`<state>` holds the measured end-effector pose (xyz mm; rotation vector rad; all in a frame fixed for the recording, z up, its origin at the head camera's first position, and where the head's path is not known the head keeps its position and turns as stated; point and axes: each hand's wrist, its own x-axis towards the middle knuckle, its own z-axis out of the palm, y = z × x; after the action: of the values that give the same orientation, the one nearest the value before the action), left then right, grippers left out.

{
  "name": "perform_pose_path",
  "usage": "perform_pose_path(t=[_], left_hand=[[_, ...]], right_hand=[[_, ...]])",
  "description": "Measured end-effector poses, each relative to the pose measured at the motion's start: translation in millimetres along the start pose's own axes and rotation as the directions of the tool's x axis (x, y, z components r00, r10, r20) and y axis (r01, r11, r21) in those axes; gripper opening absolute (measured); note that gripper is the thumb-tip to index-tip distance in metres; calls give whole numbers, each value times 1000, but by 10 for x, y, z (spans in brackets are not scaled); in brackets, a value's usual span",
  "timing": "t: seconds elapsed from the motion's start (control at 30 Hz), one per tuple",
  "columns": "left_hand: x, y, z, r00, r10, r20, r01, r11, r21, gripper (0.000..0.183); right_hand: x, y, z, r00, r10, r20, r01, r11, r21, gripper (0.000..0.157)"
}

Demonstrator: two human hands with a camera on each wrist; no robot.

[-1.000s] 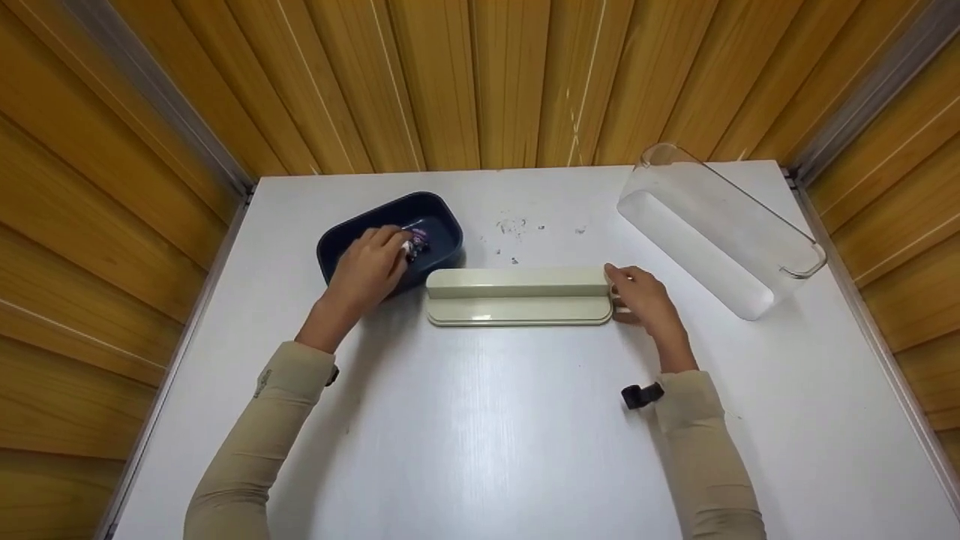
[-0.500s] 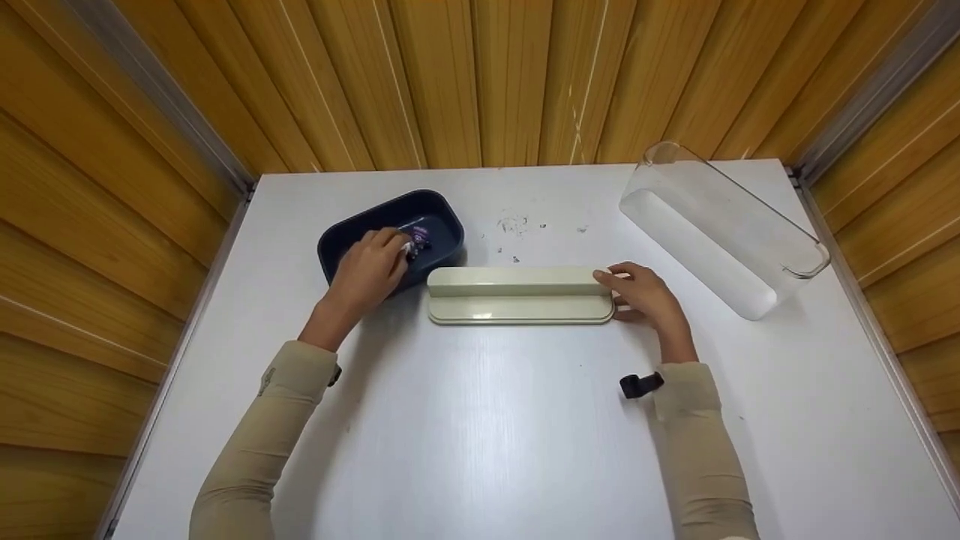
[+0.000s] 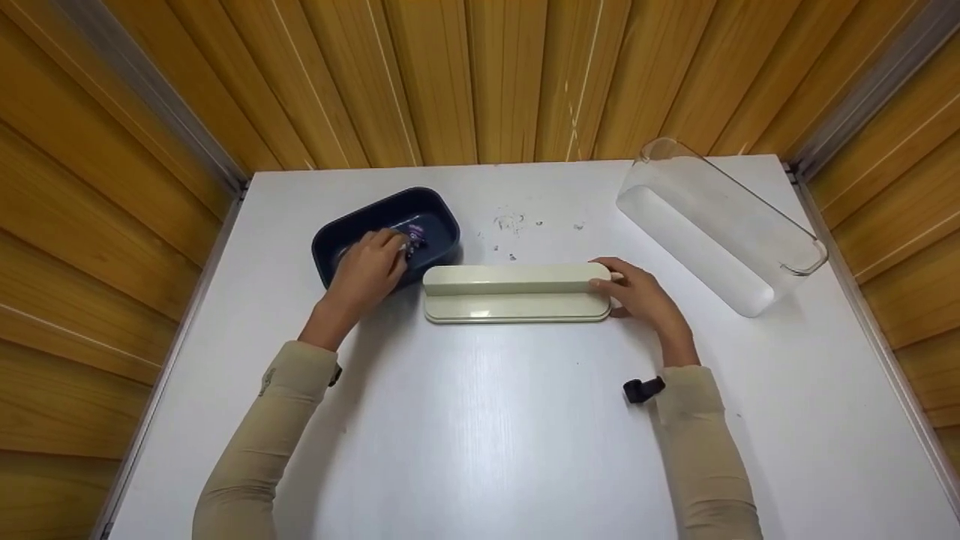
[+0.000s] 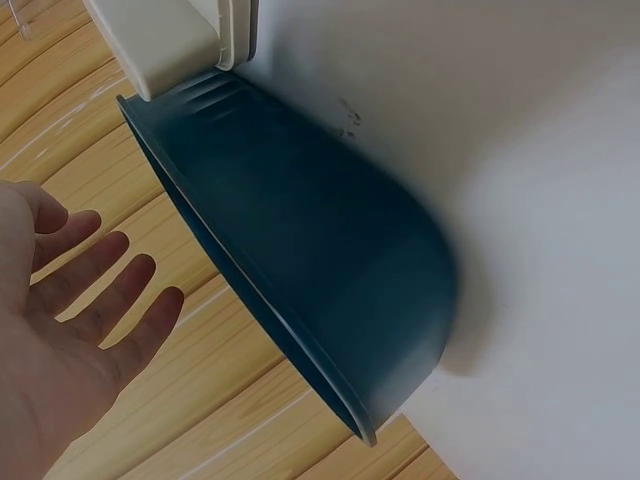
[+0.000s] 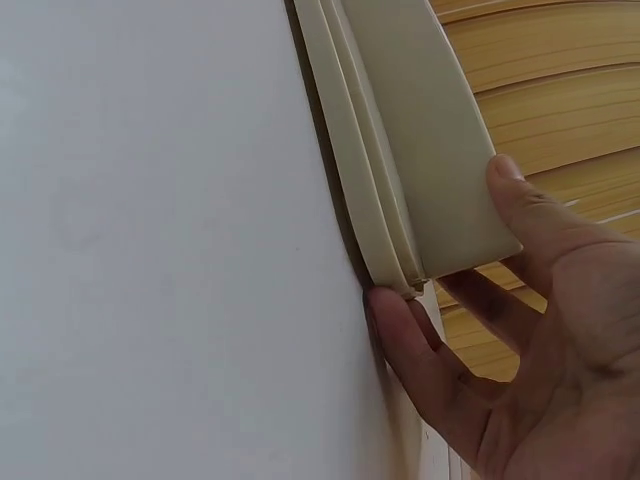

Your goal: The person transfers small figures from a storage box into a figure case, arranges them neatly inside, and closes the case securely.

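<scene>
My left hand (image 3: 364,270) reaches in over a navy plastic basin (image 3: 444,225), fingers bent downward. Just past its fingertips lies a small purple, white and dark item (image 3: 415,237) inside. From the left wrist, the hand (image 4: 75,320) appears beside the basin's rim with fingers loosely spread and nothing between them. A long cream plastic case (image 3: 517,306) with a raised ridge lies beside the basin. My right hand (image 3: 637,292) grips its right end. The right wrist view shows the thumb on the ridge part of the case (image 5: 435,150) and the fingers at its lower edge.
A clear, long bin (image 3: 720,232) stands at the back right of the white table (image 3: 480,435). Small dark specks (image 3: 511,223) mark the surface behind the case. Wood-patterned panels (image 3: 502,82) rise behind the table's back edge.
My right thumb has shifted from the case's upper right corner down onto its ridge, with fingers moving round the end. The left hand stays over the basin, almost unmoved.
</scene>
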<state>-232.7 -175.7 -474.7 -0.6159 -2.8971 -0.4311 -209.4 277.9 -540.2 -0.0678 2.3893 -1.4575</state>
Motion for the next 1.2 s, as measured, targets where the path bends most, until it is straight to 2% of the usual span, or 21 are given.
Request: perform_pose_path(t=[0.2,0.3,0.43,0.6,0.87,1.0,1.2], left_hand=[[-28,-41,-13,1000,16,-15,-16,1000,-2,32],[-36,-73,-3,1000,-6,-3,6,1000,-25,32],[-31,-115,16,998,-60,31,62,995,-82,32],[-38,-131,27,995,-91,48,96,989,-117,33],[-89,-151,65,994,-89,62,96,987,-126,33],[-106,-171,93,991,-108,80,117,986,-118,33],[-115,-173,126,991,-107,75,115,987,-108,35]], right_hand=[[8,7,-136,1000,22,3,-22,1000,2,59],[-26,-22,-251,996,88,-2,-88,996,32,62],[-69,-99,-368,983,185,-21,-180,973,144,65],[-64,-160,-369,967,246,-65,-230,955,189,71],[-40,-83,-206,964,203,-173,-187,977,104,73],[-49,-41,-176,958,201,-203,-172,973,151,73],[-22,-11,-170,954,225,-197,-184,961,208,76]])
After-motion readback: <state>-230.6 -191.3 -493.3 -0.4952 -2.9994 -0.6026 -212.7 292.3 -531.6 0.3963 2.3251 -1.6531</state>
